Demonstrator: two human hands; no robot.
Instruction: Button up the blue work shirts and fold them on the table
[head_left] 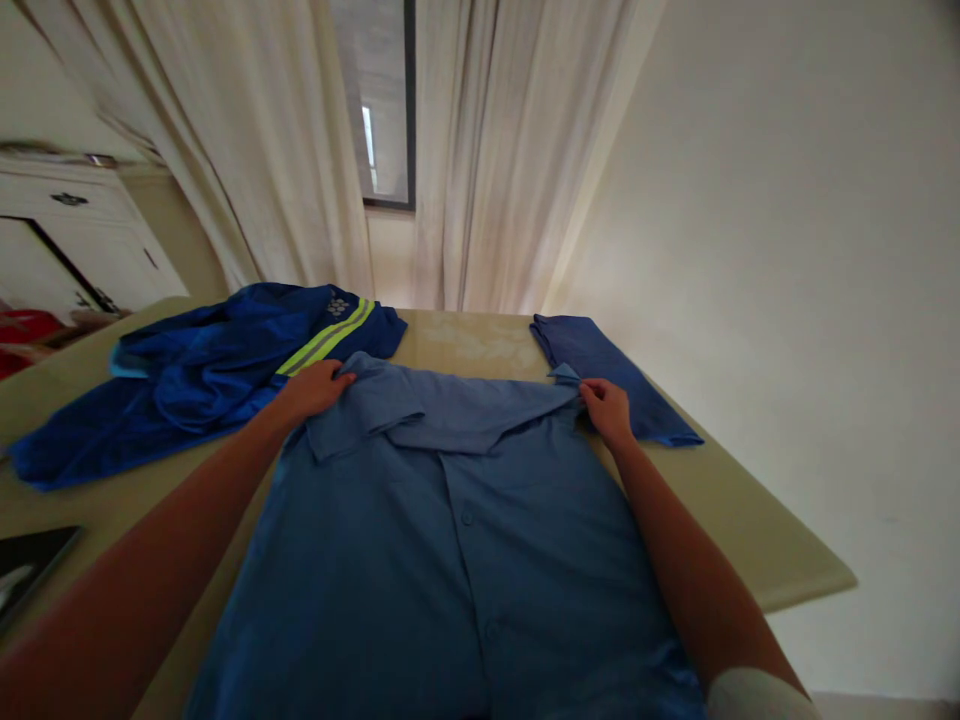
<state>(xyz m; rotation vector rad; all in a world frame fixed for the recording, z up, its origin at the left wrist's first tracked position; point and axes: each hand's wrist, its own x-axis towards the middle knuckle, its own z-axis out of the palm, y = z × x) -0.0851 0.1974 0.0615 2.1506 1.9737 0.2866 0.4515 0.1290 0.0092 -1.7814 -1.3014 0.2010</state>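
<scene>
A blue button-up shirt [457, 560] lies front-up on the beige table [750, 540], its collar pointing away from me. My left hand [311, 388] is closed on the shirt's left shoulder by the collar. At the right shoulder seam my right hand [607, 408] pinches the fabric, next to the sleeve [622, 380] that stretches out to the right.
A darker blue jacket with a yellow-green reflective stripe [210, 375] is heaped on the table's far left. A dark flat object [30, 570] sits at the left edge. White curtains [480, 150] and a window stand behind the table, a white cabinet [67, 240] at far left.
</scene>
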